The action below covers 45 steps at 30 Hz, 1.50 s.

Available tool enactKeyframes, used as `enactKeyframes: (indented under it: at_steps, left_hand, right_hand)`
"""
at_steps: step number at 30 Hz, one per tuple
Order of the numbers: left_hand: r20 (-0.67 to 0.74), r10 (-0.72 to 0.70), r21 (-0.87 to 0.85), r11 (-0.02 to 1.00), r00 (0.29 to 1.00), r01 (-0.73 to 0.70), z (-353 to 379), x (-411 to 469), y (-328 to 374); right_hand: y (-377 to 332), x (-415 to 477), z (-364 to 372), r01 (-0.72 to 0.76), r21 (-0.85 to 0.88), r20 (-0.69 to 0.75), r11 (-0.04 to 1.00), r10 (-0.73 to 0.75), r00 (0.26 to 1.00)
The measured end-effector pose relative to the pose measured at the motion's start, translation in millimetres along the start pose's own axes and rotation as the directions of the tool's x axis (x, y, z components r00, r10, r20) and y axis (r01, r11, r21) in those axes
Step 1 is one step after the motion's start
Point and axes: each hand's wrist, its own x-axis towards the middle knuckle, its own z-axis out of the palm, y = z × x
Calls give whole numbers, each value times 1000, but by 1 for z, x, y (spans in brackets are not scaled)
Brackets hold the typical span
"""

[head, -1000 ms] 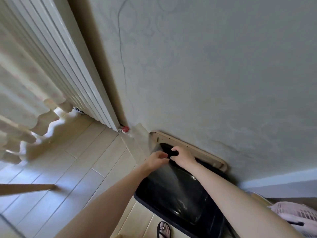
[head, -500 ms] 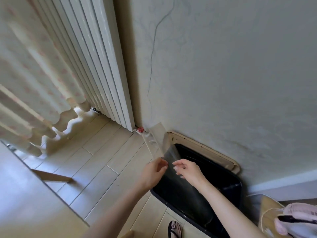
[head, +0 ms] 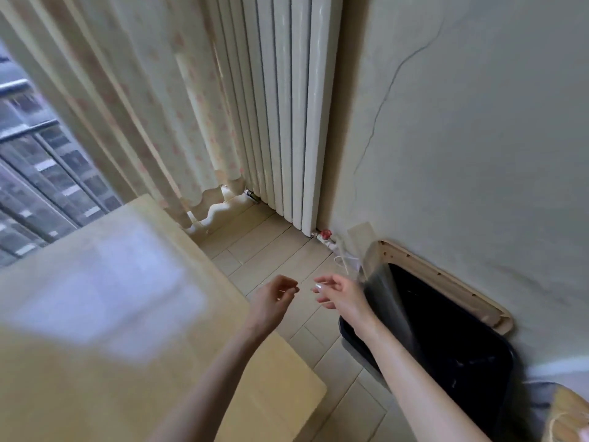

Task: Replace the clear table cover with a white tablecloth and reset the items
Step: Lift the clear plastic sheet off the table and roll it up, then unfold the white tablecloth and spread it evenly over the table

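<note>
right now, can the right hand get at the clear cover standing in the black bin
Probably yes. The right hand hangs open right beside the clear cover, whose upper edge sticks up out of the black bin, and nothing shows between them.

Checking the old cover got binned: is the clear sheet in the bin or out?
In: the clear sheet stands inside the black bin, top poking above its rim; left hand and right hand hold nothing.

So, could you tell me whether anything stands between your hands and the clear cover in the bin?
Nothing visible does. The cover stands in the black bin by the wall; the right hand hovers empty just left of its edge, the left hand further left.
</note>
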Motion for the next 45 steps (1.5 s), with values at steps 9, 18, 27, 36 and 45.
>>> enactKeyframes:
  at_steps: [9,18,27,36,45]
  left_hand:
    - [-343,-160,-182,978,925,102,-67,-124,-28]
    - [-588,-390,-414,898,709,150,-136,-288,-78]
    - [-735,-471,-463,874,487,147,-210,-439,-143]
    - [-772,-538,-507,842,338,183,-308,-613,-239]
    - [-775,-613,-560,779,153,283,-414,-761,-347]
  right_hand:
    - [-30,-72,94,150,-45,223,988,-136,965]
    - [-26,-168,217,220,-8,514,976,-184,838]
    - [-27,-272,361,331,-44,742,942,-191,642]
    - [-6,-405,534,373,-56,849,926,-152,506]
    - [17,-517,710,450,-113,919,886,-79,387]
